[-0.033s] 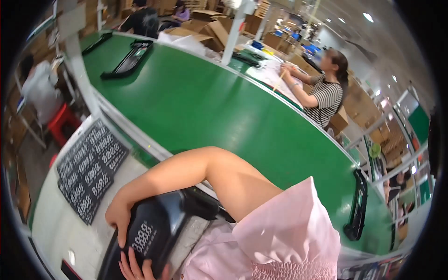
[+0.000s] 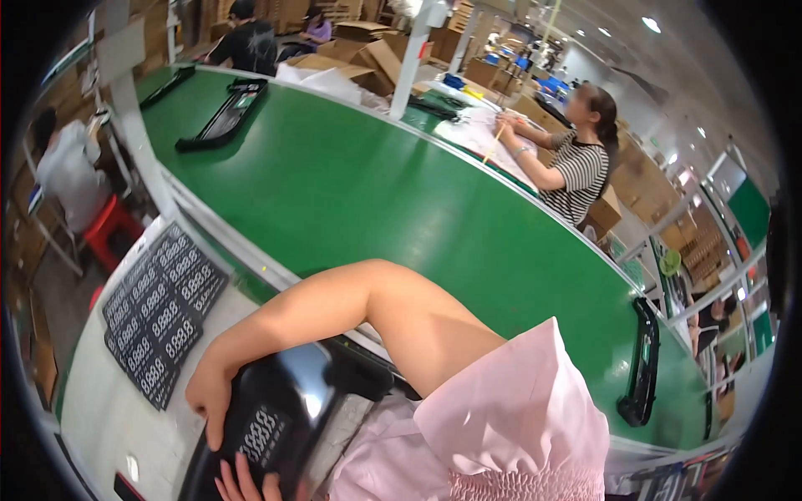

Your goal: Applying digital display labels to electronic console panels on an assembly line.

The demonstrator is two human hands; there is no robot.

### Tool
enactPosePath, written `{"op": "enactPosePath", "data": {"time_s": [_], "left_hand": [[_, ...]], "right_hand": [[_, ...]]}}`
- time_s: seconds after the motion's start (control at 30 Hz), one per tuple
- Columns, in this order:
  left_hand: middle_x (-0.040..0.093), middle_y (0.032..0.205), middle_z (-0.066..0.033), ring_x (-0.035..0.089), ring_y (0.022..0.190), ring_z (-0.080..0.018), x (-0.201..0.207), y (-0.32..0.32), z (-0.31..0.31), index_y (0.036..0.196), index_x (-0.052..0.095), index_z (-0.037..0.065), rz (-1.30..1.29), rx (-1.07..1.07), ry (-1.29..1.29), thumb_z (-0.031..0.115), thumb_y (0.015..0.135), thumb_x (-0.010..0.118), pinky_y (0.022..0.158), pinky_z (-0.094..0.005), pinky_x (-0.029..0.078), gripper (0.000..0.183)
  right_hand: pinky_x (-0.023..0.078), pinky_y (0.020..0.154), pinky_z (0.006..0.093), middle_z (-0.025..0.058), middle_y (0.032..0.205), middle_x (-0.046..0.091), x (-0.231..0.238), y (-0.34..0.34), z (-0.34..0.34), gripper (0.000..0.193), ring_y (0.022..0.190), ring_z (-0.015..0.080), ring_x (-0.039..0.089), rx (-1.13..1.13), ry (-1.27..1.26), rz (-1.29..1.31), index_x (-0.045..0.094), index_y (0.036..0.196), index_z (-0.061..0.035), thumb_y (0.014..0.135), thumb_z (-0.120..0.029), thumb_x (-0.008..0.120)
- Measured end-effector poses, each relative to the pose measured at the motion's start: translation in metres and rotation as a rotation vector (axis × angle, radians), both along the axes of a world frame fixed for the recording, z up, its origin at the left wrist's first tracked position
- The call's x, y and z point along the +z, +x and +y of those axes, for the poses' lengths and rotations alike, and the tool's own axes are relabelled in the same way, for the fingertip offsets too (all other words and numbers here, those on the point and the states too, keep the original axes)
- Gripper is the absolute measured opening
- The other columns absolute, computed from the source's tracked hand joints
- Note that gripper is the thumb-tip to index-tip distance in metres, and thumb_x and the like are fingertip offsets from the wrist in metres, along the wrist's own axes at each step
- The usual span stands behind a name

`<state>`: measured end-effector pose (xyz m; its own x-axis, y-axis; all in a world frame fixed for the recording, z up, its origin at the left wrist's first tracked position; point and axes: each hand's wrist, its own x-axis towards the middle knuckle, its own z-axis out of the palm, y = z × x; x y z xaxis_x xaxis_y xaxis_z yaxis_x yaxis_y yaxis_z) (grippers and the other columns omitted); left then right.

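Nothing has visibly moved since the earlier frame: both hands and the panel sit just where they did, so I judge the hold to be steady, not a shift in the work

My right hand (image 2: 209, 392) reaches across on a bent bare arm from a ruffled pink fabric sleeve (image 2: 518, 417). Its fingers are curled over the far edge of a glossy black curved plastic panel with white segmented digits (image 2: 276, 417), gripping it. The panel is low in the view, close to my body, above the white workbench (image 2: 109, 417). It is smooth and mirror-like, with a bright glare patch. Of my left hand (image 2: 242, 486) I see only 3 or so fingertips touching the panel's near edge; I cannot tell whether it grips or only props

On the bench to the left lies a flat matte black sheet of small rectangular labels (image 2: 159, 313), laid out in a grid. Beyond it runs a wide, smooth green conveyor belt (image 2: 376, 192) carrying 2 long, narrow black plastic trim pieces, 1 far away (image 2: 221, 117) and 1 at the right (image 2: 642, 363). A co-worker in a striped shirt (image 2: 576, 171) sits across the belt
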<state>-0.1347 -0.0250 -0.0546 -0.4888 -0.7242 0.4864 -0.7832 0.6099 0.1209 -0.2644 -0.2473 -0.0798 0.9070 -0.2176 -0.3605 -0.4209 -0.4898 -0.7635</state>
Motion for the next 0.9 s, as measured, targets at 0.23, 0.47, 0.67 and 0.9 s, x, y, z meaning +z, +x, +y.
{"op": "enactPosePath", "data": {"time_s": [0.23,0.47,0.67,0.9], "left_hand": [[0.065,0.114,-0.0167,0.057,0.110,-0.0403,0.050,-0.014,-0.012,0.091,0.063,0.007,0.239,-0.335,-0.207,0.015,0.080,0.073,0.101,-0.0510,0.040,0.017],[0.066,0.101,-0.0149,0.061,0.100,-0.0324,0.028,0.005,-0.047,0.084,0.063,0.003,0.164,-0.134,-0.117,0.014,0.084,0.070,0.083,-0.0416,0.052,0.013],[0.060,0.121,-0.0147,0.054,0.112,-0.0389,-0.004,0.019,-0.054,0.097,0.063,0.003,0.185,-0.093,0.082,0.009,0.072,0.073,0.091,-0.0454,0.046,0.028],[0.062,0.121,-0.0104,0.055,0.115,-0.0321,-0.015,0.056,-0.034,0.094,0.065,0.005,0.241,0.233,0.211,0.013,0.073,0.074,0.092,-0.0403,0.048,0.024]], "right_hand": [[0.047,0.068,0.0354,0.0142,0.081,0.067,0.185,-0.133,0.038,0.055,0.076,0.0220,0.062,-0.179,-0.253,-0.127,0.069,0.094,0.0004,0.073,-0.049,0.078],[0.047,0.066,0.0390,0.0146,0.079,0.064,0.197,-0.295,0.075,0.048,0.076,0.0293,0.063,-1.061,-1.118,0.104,0.060,0.095,-0.0025,0.072,-0.040,0.079],[0.050,0.079,0.0489,0.0200,0.104,0.065,0.066,-0.409,0.045,0.043,0.094,0.0385,0.064,-1.539,-1.334,0.646,0.059,0.116,-0.0083,0.082,-0.032,0.067],[0.048,0.087,0.0463,0.0186,0.116,0.060,-0.039,-0.450,-0.020,0.051,0.101,0.0390,0.058,-1.256,-1.602,0.810,0.052,0.127,-0.0121,0.082,-0.029,0.069]]}}
